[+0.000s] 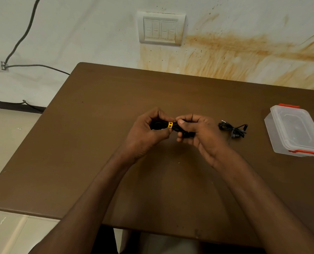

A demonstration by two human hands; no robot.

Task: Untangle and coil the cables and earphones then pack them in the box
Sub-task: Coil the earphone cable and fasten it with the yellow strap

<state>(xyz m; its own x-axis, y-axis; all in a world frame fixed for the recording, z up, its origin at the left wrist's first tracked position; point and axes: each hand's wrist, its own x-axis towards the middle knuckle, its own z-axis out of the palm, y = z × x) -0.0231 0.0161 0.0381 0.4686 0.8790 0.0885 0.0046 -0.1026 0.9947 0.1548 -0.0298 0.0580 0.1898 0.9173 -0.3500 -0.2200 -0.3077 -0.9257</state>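
Where the pale wall (90, 33) rises stained with orange-brown streaks, the brown counter (116, 171) fills most of the view, its far edge set against that wall. On the wall above the counter's far edge sits a white switch plate (160, 28) with four rockers, and off the counter's far-left corner a dark wall cable (24, 32) runs down to a small white fitting and on toward the counter's edge.

On the counter's right side lies the box (295, 131), a clear plastic container with its lid on and red clips at the near and far ends. Between the box and the counter's middle lie the earphones (233, 130), a small black bundle of thin wire resting on the surface, with a plug end showing at its left and an earbud hanging toward the near side; they sit near the box yet apart from it.

Above the middle of the counter both hands meet, bare forearms reaching in from the near edge. The left hand (147, 131) curls its fingers and thumb round one end of a coiled black cable (159, 125), held just off the counter. The right hand (198, 132) grips the other end, thumb and forefinger pinching close beside the yellow tie (170, 125), a narrow band wrapped round the middle of the coil between the two hands. Whether the tie is fully fastened cannot be told.
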